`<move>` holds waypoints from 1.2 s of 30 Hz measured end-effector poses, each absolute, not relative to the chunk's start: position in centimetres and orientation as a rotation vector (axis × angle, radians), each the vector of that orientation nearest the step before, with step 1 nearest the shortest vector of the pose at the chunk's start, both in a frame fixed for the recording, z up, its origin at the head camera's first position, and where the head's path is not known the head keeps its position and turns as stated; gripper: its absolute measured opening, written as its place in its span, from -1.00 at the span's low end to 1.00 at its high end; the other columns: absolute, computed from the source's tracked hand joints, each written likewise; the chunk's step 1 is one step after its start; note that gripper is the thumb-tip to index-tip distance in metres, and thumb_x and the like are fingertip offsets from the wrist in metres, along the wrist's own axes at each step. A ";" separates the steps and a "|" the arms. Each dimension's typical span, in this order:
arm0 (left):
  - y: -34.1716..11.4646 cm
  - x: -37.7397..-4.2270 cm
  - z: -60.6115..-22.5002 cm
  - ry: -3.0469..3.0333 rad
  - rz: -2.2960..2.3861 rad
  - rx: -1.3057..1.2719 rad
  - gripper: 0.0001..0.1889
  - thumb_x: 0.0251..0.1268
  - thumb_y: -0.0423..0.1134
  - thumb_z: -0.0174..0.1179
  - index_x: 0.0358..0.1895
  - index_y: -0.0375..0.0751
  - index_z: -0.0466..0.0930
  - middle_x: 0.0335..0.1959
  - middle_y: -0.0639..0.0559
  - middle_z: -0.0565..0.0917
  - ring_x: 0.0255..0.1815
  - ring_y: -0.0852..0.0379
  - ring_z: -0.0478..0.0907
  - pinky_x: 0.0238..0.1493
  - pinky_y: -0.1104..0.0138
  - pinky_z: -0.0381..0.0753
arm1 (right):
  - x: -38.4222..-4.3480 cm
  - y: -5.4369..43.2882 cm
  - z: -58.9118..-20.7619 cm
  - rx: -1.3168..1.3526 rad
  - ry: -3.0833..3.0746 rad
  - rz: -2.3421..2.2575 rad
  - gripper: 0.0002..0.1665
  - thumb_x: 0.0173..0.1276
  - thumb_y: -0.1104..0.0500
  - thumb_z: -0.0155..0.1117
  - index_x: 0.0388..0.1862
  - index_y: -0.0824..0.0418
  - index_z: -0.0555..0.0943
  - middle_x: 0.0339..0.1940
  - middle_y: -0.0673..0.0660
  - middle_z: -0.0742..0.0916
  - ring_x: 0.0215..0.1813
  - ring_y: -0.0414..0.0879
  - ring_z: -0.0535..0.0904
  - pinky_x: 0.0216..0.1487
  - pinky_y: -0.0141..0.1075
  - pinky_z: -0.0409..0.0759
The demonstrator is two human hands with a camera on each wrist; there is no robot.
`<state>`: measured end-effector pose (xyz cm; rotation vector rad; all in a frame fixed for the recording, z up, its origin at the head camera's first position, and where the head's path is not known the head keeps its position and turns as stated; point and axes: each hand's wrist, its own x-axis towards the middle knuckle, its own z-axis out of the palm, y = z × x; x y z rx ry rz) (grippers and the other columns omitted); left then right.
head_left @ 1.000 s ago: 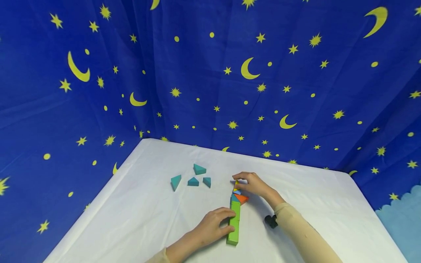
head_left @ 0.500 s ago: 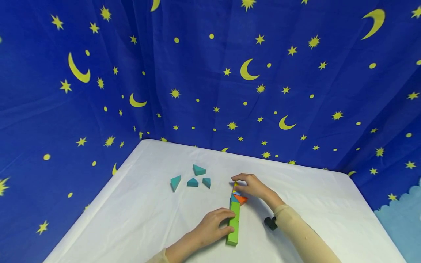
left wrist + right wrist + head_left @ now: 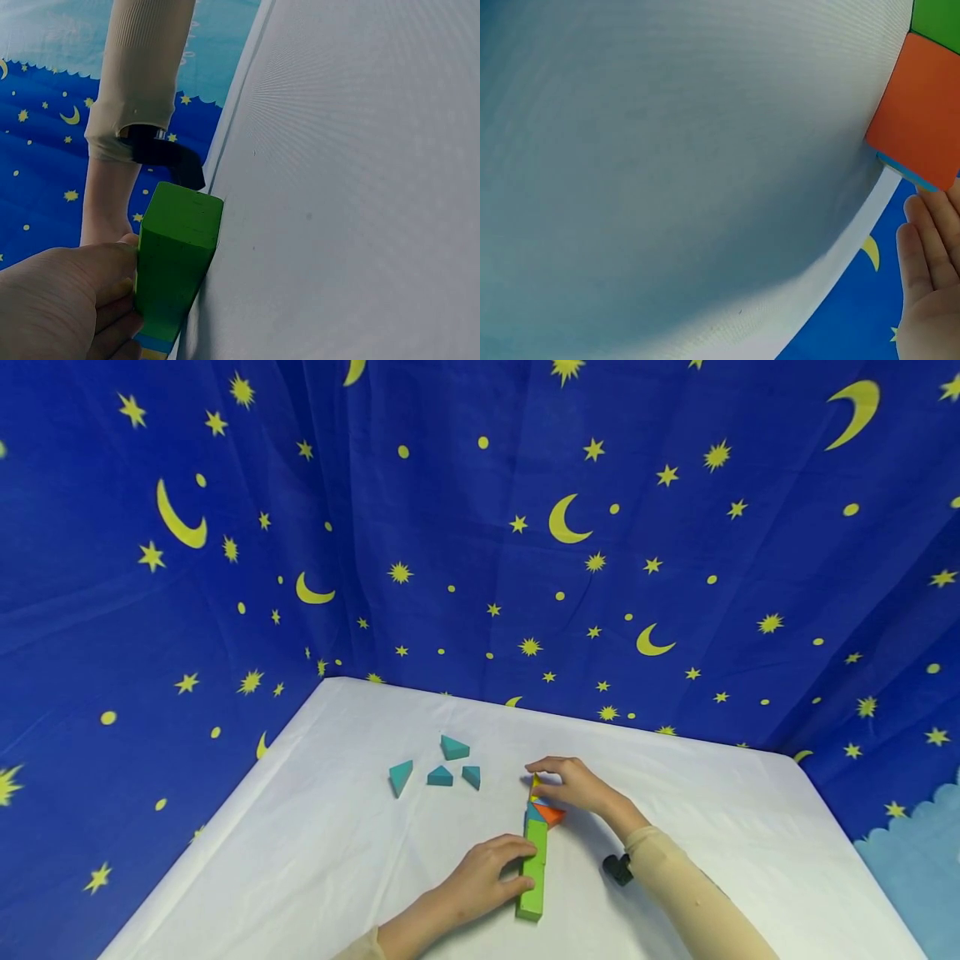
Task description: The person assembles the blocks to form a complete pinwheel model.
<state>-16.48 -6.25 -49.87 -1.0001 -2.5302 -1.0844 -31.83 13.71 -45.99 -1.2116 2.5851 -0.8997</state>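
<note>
- We found the left grip (image 3: 480,878) spread against green blocks (image 3: 537,870) on the bench (image 3: 315,827).
- We could not tell if the right grip (image 3: 576,783) pinched the far-end yellow block (image 3: 534,785).
- We judged light, even pressure best.

yel. block (image 3: 534,794) pt. hid by R fingers (image 3: 548,766) | orange block (image 3: 919,109) cropped, R wrist cam
</note>
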 end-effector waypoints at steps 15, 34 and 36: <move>-5.9 -16.2 -49.9 -2.537 -1.063 -0.990 -0.61 0.20 -0.14 0.30 0.06 -0.25 0.58 0.02 0.00 0.60 0.10 0.16 0.50 0.15 0.34 0.44 | -30.0 16.6 -42.6 -1.088 2.739 -1.132 -0.53 0.32 0.01 0.27 0.13 0.22 0.58 0.11 0.16 0.63 0.14 0.17 0.51 0.07 0.13 0.48; -6.0 -16.6 -49.8 -2.540 -1.131 -0.959 -0.60 0.19 -0.16 0.31 0.07 -0.26 0.57 0.03 -0.01 0.59 0.10 0.12 0.50 0.16 0.30 0.45 | -21.0 17.6 -42.5 -0.747 2.743 -1.407 -0.54 0.26 0.26 0.32 0.14 0.31 0.54 0.07 0.24 0.63 0.12 0.15 0.53 0.13 -0.04 0.48; -5.9 -16.5 -49.8 -2.532 -1.142 -0.967 -0.60 0.19 -0.17 0.31 0.06 -0.28 0.57 0.03 -0.03 0.59 0.10 0.09 0.51 0.15 0.28 0.46 | -20.0 17.3 -43.0 -0.721 2.725 -1.412 -0.53 0.24 0.24 0.34 0.14 0.31 0.54 0.07 0.22 0.64 0.12 0.11 0.54 0.13 -0.10 0.50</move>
